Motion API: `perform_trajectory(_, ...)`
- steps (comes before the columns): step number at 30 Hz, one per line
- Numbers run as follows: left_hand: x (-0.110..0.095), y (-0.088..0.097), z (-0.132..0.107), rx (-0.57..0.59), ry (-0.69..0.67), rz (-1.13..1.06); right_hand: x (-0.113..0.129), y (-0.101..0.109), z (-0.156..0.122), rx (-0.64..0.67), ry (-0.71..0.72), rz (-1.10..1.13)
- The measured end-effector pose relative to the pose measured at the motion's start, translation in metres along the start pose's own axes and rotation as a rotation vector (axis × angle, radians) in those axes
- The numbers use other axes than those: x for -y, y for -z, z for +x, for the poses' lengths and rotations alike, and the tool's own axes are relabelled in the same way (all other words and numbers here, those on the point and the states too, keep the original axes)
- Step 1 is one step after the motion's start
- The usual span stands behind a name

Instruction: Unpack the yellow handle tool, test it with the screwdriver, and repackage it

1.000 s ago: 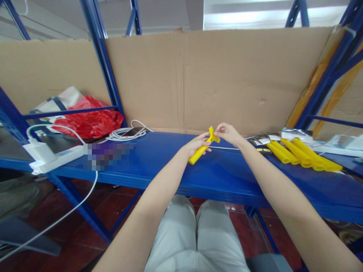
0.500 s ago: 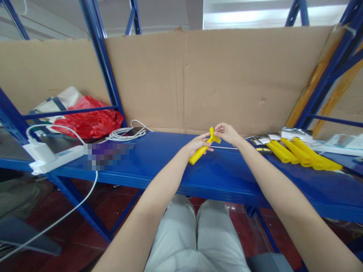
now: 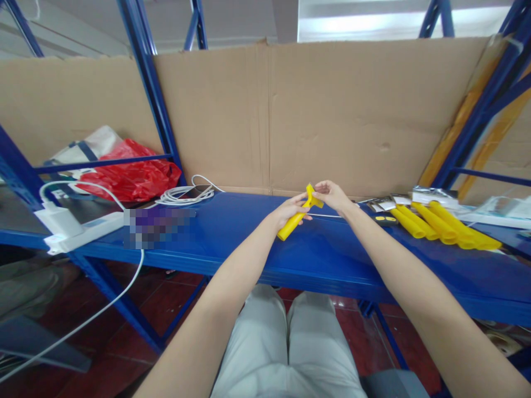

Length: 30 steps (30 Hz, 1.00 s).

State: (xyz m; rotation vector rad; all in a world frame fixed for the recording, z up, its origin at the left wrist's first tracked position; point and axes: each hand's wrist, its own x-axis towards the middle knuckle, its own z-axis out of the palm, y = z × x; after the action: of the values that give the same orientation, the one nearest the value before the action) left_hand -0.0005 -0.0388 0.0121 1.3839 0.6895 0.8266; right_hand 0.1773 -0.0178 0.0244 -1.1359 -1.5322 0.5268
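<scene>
A yellow tool with a round handle and a forked, Y-like head is held tilted above the blue shelf top. My left hand wraps around it just below the head, so part of the handle is hidden. At the head, the fingers of my right hand are pinched together against one side of the fork. Whether they hold some small piece there is too small to make out.
Several yellow handles lie in a row at the right, near silvery packets and a black-and-yellow object. At the left are a white power strip, coiled white cable and a red plastic bag. Cardboard stands behind.
My right hand's fingers have closed in slightly on the tool's head. My left hand and the tool have hardly moved.
</scene>
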Motion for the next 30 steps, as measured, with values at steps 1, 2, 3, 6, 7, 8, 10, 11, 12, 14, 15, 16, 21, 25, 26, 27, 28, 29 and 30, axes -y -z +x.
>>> perform_trajectory(1,0.0,0.0,0.0,-0.001,-0.001,-0.004,-0.002,-0.001,0.0,-0.008,0.001,-0.001)
perform_trajectory(2,0.0,0.0,0.0,-0.001,-0.004,-0.01,-0.003,-0.002,0.0,-0.013,-0.003,-0.001)
perform_trajectory(3,-0.001,0.001,0.0,-0.002,-0.008,-0.015,-0.004,-0.004,-0.001,-0.017,-0.018,-0.002)
perform_trajectory(6,-0.002,0.001,0.0,-0.009,-0.024,-0.029,-0.007,-0.01,-0.004,-0.023,-0.104,-0.017)
perform_trajectory(7,-0.002,0.001,0.0,-0.014,-0.028,-0.033,-0.008,-0.012,-0.005,-0.023,-0.128,-0.028)
perform_trajectory(8,-0.002,0.001,0.0,-0.019,-0.03,-0.036,-0.009,-0.014,-0.006,-0.025,-0.145,-0.043)
perform_trajectory(10,-0.003,0.0,0.0,-0.034,-0.03,-0.039,-0.014,-0.019,-0.006,-0.029,-0.158,-0.085)
perform_trajectory(11,-0.003,0.0,0.0,-0.042,-0.026,-0.037,-0.016,-0.021,-0.006,-0.03,-0.159,-0.11)
perform_trajectory(12,-0.003,-0.001,0.0,-0.053,-0.02,-0.033,-0.02,-0.023,-0.006,-0.029,-0.157,-0.136)
perform_trajectory(14,-0.003,-0.002,-0.001,-0.074,-0.005,-0.022,-0.026,-0.026,-0.004,-0.008,-0.141,-0.179)
perform_trajectory(15,-0.003,-0.003,-0.002,-0.082,0.003,-0.017,-0.029,-0.027,-0.004,0.005,-0.128,-0.199)
perform_trajectory(16,-0.003,-0.004,-0.003,-0.088,0.01,-0.013,-0.032,-0.028,-0.003,0.017,-0.115,-0.219)
perform_trajectory(21,-0.003,-0.005,-0.003,-0.106,0.03,-0.009,-0.04,-0.03,-0.005,0.003,-0.074,-0.359)
perform_trajectory(25,0.0,-0.003,0.001,-0.14,0.025,-0.028,-0.038,-0.034,-0.014,-0.028,-0.055,-0.535)
perform_trajectory(26,0.0,-0.003,0.002,-0.164,0.021,-0.037,-0.036,-0.036,-0.017,-0.022,-0.058,-0.587)
perform_trajectory(27,0.001,-0.002,0.003,-0.195,0.019,-0.046,-0.034,-0.037,-0.02,-0.007,-0.061,-0.641)
perform_trajectory(28,0.001,-0.001,0.004,-0.233,0.017,-0.053,-0.031,-0.038,-0.024,0.018,-0.062,-0.696)
perform_trajectory(29,0.002,0.0,0.005,-0.279,0.018,-0.058,-0.028,-0.038,-0.027,0.051,-0.059,-0.753)
perform_trajectory(30,0.002,0.001,0.006,-0.328,0.022,-0.062,-0.026,-0.039,-0.03,0.094,-0.054,-0.808)
